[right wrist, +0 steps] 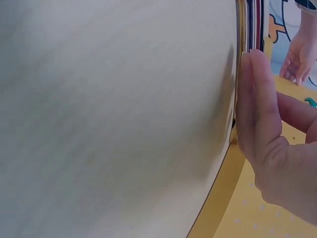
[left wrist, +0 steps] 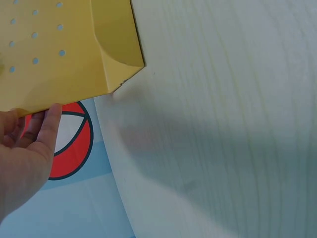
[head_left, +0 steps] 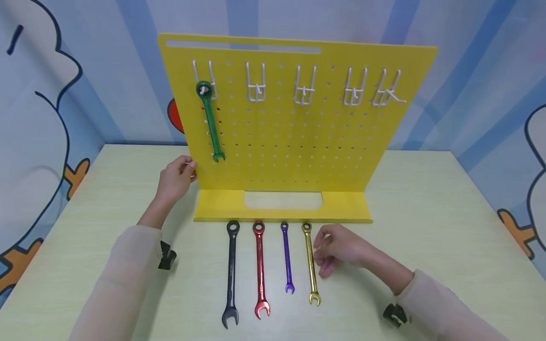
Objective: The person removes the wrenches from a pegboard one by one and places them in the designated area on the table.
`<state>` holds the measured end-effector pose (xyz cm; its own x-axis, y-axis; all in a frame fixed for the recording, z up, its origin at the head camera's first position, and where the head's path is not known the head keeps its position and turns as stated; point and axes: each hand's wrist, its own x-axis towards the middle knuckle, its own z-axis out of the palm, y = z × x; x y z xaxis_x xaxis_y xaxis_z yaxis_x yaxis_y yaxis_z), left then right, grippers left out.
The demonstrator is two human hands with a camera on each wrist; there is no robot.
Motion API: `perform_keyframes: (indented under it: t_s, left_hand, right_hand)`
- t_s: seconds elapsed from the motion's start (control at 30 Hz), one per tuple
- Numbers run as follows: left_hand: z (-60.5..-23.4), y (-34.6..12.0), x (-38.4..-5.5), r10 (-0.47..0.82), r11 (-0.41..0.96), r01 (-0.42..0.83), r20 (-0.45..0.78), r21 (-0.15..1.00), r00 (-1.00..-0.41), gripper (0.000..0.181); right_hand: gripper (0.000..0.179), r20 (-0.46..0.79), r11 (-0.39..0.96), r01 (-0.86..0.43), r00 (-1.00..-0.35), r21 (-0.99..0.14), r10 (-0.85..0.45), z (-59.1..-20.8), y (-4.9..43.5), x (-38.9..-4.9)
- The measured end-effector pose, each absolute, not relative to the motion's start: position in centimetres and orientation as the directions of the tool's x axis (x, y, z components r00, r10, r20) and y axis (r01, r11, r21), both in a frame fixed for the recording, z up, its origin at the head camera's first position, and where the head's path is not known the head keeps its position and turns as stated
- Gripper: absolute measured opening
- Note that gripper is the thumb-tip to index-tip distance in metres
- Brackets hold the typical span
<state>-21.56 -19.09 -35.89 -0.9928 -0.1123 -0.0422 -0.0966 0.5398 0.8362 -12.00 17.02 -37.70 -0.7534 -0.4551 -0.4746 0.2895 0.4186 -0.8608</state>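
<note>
My left hand grips the left edge of a yellow pegboard stand; in the left wrist view its fingertips meet that edge. Beside a gold combination wrench, my right hand hovers low with bent, relaxed fingers, holding nothing. Left of the gold one lie a purple wrench, a red wrench and a black wrench, ring ends toward the board. A green wrench hangs by its ring from the leftmost hook. The right wrist view shows the right hand with fingers extended alongside the wrenches, seen edge-on.
Several white wire hooks line the board's upper part, the four right of the green wrench bearing nothing. The stand's base sits on a pale wooden table. A blue wall with cartoon figures rises behind.
</note>
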Motion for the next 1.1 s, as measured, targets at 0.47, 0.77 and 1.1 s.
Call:
perform_keyframes:
  t_s: [0.47, 0.77, 1.1]
  left_hand:
    - [-35.9, -19.3, -21.5, -0.11, 0.542, -0.099, -0.047, 0.835, -0.993, 0.032]
    - [-36.0, -19.3, -21.6, -0.102, 0.533, -0.089, -0.04, 0.841, -0.994, 0.034]
    - [-36.0, -19.2, -21.7, -0.107, 0.526, -0.098, -0.049, 0.845, -0.993, 0.032]
  right_hand:
    - [0.024, -0.432, 0.397, 0.253, -0.77, -0.882, -0.47, -37.1, 17.5, -13.6]
    - [0.023, -0.411, 0.417, 0.206, -0.766, -0.885, -0.495, -36.2, 17.2, -14.8]
    - [0.025, -0.384, 0.45, 0.132, -0.754, -0.883, -0.533, -35.7, 16.8, -15.7]
